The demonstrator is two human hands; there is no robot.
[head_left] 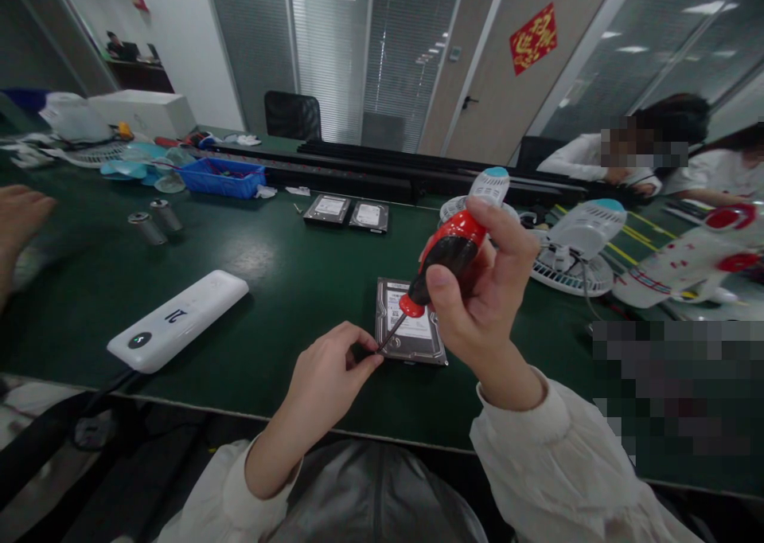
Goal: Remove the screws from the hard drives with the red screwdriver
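Note:
My right hand (486, 288) is wrapped round the red and black handle of a screwdriver (450, 248), which tilts down to the left. Its thin shaft ends at the lower left corner of a hard drive (411, 340) lying on the green table. At that corner my left hand (334, 368) has thumb and forefinger pinched by the screwdriver's tip. Whatever sits between those fingertips is too small to make out. Two more hard drives, one at left (327, 208) and one at right (368, 216), lie side by side farther back.
A white power bank (179, 320) marked 21 lies at left, with metal cylinders (148, 228) behind it. A blue basket (222, 178) stands near the back. White fans (573, 248) lie at right. Another person's hand (24, 216) shows at far left; co-workers sit at upper right.

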